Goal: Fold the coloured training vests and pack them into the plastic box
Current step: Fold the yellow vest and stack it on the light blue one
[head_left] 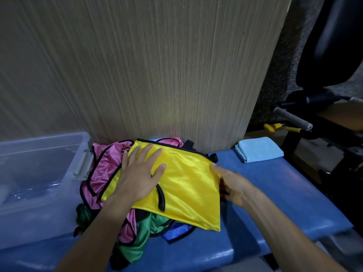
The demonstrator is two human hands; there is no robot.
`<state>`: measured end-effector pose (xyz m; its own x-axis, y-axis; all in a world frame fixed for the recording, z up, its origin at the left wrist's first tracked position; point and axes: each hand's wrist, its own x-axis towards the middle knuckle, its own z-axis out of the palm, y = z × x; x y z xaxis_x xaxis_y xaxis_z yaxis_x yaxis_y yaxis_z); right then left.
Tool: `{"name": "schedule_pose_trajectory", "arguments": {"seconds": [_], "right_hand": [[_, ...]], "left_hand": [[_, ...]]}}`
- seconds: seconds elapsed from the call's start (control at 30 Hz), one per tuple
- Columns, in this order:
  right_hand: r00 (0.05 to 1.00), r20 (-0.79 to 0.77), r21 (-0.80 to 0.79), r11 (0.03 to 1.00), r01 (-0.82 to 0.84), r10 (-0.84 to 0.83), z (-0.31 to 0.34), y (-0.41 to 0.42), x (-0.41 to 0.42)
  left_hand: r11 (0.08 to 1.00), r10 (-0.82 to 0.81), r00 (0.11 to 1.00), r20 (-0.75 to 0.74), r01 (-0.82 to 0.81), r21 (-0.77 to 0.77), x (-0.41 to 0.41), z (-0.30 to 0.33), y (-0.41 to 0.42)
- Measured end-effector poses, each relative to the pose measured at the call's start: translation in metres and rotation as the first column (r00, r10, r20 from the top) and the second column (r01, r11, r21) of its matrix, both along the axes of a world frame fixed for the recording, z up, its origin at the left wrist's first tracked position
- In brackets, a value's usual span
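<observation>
Our left hand [140, 173] presses flat, fingers spread, on the yellow vest [188, 185]. Right hand [233, 185] grips its rt edge w/ thumb on top. Vest lies atop the vest pile [110, 169].

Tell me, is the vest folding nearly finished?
Not nearly. The yellow vest looks folded flat; the left hand presses it and the right hand holds its edge. The plastic box seems to hold no vests yet. Pink vests, a green vest and a blue vest lie crumpled underneath, waiting.
</observation>
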<state>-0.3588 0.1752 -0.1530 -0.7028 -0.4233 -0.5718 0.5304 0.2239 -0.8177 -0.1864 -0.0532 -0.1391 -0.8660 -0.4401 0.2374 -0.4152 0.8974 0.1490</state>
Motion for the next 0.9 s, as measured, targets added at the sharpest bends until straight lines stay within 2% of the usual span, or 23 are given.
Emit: {"name": "schedule_pose_trajectory", "arguments": {"seconds": [0.13, 0.23, 0.37, 0.67, 0.77, 0.9], "right_hand": [[0.989, 0.138, -0.089, 0.996, -0.032, 0.044, 0.004, -0.003, 0.006], [0.980, 0.185, -0.109, 0.993, -0.053, 0.073, 0.002, -0.010, 0.010], [0.983, 0.183, -0.079, 0.997, -0.011, 0.025, 0.002, -0.017, 0.012], [0.974, 0.224, -0.150, 0.987, 0.058, -0.024, -0.003, -0.024, 0.003], [0.975, 0.220, -0.112, 0.992, 0.066, -0.040, 0.000, -0.029, 0.004], [0.974, 0.170, -0.102, 0.981, 0.167, -0.148, -0.007, -0.035, -0.001]], "left_hand": [[1.000, -0.002, 1.000, -0.012, 0.002, 0.002, 0.000, 0.000, -0.001], [1.000, -0.005, 1.000, -0.009, 0.005, 0.008, 0.001, 0.000, -0.001], [1.000, -0.004, 1.000, -0.014, 0.004, 0.005, 0.000, 0.000, -0.002], [1.000, -0.005, 1.000, -0.023, 0.006, 0.008, 0.001, -0.002, -0.002], [1.000, -0.009, 0.999, -0.035, 0.010, 0.024, 0.002, -0.002, -0.002], [1.000, -0.008, 0.999, -0.037, 0.009, 0.022, 0.001, -0.003, -0.003]]}}
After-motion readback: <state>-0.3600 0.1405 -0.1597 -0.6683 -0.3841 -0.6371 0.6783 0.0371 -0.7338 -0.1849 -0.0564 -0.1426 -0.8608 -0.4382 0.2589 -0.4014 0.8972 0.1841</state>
